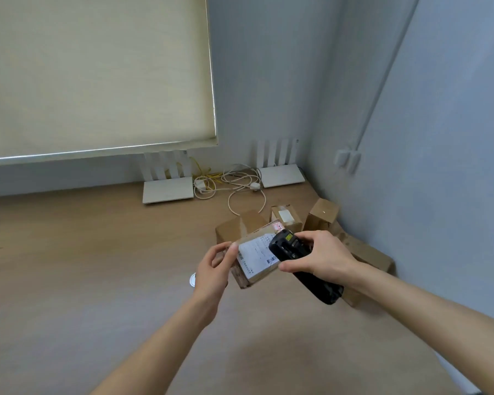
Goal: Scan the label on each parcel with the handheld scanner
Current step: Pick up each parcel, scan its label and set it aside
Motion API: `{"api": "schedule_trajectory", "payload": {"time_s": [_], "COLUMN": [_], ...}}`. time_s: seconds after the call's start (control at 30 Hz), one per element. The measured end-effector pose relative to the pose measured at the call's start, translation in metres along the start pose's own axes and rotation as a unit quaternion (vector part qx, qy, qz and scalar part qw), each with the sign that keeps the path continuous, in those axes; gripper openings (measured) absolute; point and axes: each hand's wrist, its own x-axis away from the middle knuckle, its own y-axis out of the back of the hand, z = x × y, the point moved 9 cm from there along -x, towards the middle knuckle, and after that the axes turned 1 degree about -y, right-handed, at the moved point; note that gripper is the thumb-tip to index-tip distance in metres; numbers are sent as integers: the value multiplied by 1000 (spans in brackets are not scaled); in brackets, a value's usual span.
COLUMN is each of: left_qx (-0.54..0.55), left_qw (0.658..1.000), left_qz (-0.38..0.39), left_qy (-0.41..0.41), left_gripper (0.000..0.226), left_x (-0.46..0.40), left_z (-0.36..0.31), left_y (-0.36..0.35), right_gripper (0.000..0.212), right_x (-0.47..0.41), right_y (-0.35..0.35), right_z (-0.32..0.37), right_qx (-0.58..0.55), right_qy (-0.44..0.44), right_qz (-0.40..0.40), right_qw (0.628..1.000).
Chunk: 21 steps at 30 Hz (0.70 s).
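The left hand (211, 273) pinches the near-left edge of a parcel (255, 259) raised over the desk (97, 252), while the right hand (318, 256) at its three o'clock grips a black scanner (297, 259) over its label (255, 253), with more boxes (287, 216) at twelve o'clock.

My parcel (254, 256): matt brown cardboard, smooth white paper label (258, 250). My scanner (303, 265): black plastic, slight gloss. Table (97, 252): matt pale wood-look top. Routers (167, 189) at far edge: white plastic.
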Motion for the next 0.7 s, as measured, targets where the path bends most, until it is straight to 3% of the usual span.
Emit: {"api": "schedule_trajectory", "payload": {"time_s": [0.27, 0.53, 0.7], "left_qx": [-40, -62, -73], "left_qw": [993, 983, 976], "left_qz": [59, 9, -64], "left_qy": [-92, -174, -194], "left_gripper": [64, 29, 44], "left_x": [121, 202, 233], "left_z": [-146, -250, -283], "left_y": [101, 187, 226], "right_gripper": [69, 53, 57], "right_x": [107, 180, 207], "right_y": [32, 61, 75], "right_z": [160, 286, 324], "right_qx": [-2, 48, 176], "right_qy": [81, 156, 164], "right_qz": [-28, -62, -60], "right_qw": [996, 985, 969]}}
